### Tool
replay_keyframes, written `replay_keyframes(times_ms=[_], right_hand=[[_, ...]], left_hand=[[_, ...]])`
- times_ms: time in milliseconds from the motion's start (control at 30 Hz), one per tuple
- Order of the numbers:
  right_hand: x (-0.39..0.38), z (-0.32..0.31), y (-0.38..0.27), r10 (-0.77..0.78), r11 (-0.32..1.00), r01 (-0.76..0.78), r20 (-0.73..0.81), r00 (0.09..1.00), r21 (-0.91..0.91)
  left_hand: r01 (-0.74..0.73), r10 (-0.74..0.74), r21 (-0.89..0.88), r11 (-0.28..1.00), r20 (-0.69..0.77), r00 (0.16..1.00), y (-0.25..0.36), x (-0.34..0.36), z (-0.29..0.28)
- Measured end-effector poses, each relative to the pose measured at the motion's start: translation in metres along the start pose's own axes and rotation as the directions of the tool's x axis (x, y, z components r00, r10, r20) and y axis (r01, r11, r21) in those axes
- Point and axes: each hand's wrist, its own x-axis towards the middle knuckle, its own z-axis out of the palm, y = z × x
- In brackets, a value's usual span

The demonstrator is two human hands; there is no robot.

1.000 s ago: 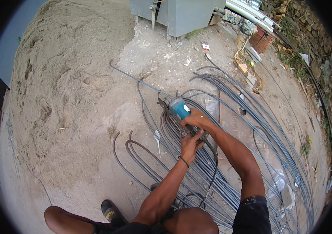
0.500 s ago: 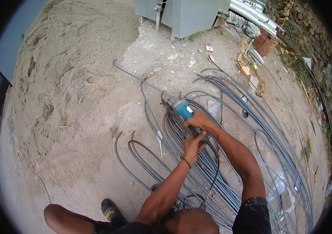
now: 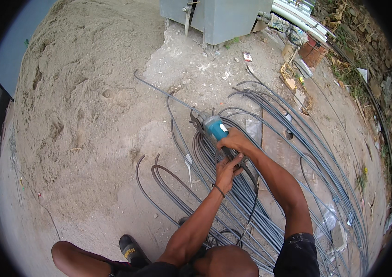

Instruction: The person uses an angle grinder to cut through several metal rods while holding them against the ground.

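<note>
I hold a teal angle grinder low over a bundle of long grey steel bars lying on the ground. My right hand wraps the grinder's body just behind the teal head. My left hand grips the dark rear handle, a thin band on its wrist. The grinder's disc and guard point away from me, over the hooked ends of the bars. A black cable runs back from the tool toward me.
A pile of sand fills the left. A grey metal cabinet stands at the top, white pipes and debris at the top right. More curved bars sweep along the right. My black shoe is at the bottom.
The view has shifted slightly, so the hands and grinder sit a little lower and to the right. Both hands keep the same grip on the tool.
</note>
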Motion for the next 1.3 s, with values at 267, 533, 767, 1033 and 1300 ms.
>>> replay_keyframes(times_ms=[267,533,767,1033,1300], right_hand=[[-0.002,0.004,-0.002,-0.041,0.999,0.04,-0.06,0.997,-0.014],[0.012,0.004,0.001,0.035,0.999,-0.034,0.052,0.998,-0.007],[0.019,0.012,0.012,-0.028,0.999,0.027,-0.03,0.999,-0.039],[0.001,0.0,-0.004,0.021,1.0,-0.022,0.043,0.999,0.016],[0.008,0.005,-0.009,0.042,0.998,-0.042,-0.003,0.999,-0.043]], left_hand=[[0.012,-0.012,-0.01,1.0,-0.01,1.0,-0.001,0.002,-0.003],[-0.001,0.0,-0.03,1.0,-0.018,1.0,0.007,-0.001,0.001],[0.005,-0.005,-0.032,0.999,-0.009,1.0,0.001,0.002,-0.004],[-0.025,0.025,0.016,1.0,-0.004,1.0,-0.003,0.0,-0.001],[-0.06,0.061,0.008,0.998,-0.089,0.994,0.0,0.001,-0.002]])
